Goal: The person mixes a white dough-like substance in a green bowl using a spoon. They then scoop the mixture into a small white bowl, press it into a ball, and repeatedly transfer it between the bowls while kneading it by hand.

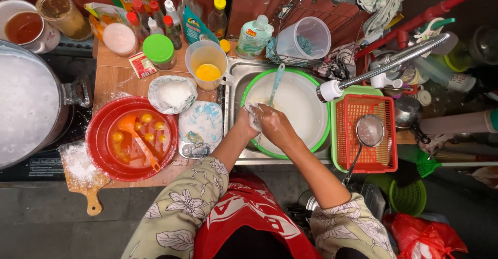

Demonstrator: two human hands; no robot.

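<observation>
Both hands met over the green-rimmed basin (321,134) set in the steel sink (233,82). The left hand (248,120) and the right hand (275,124) pressed together around a white lump of dough (253,109), which sat at the basin's nine o'clock edge, squeezed between the clenched fingers (262,115) of both. A pale blue spatula (275,85) leaned in the basin at twelve o'clock from the hands. At nine o'clock, on the wooden counter (119,80), stood a red bowl (98,134) with yellow balls in orange liquid and an orange ladle (137,134). At three o'clock sat an orange basket (384,134) holding a strainer (370,130). Bottles and jars crowded the back.
</observation>
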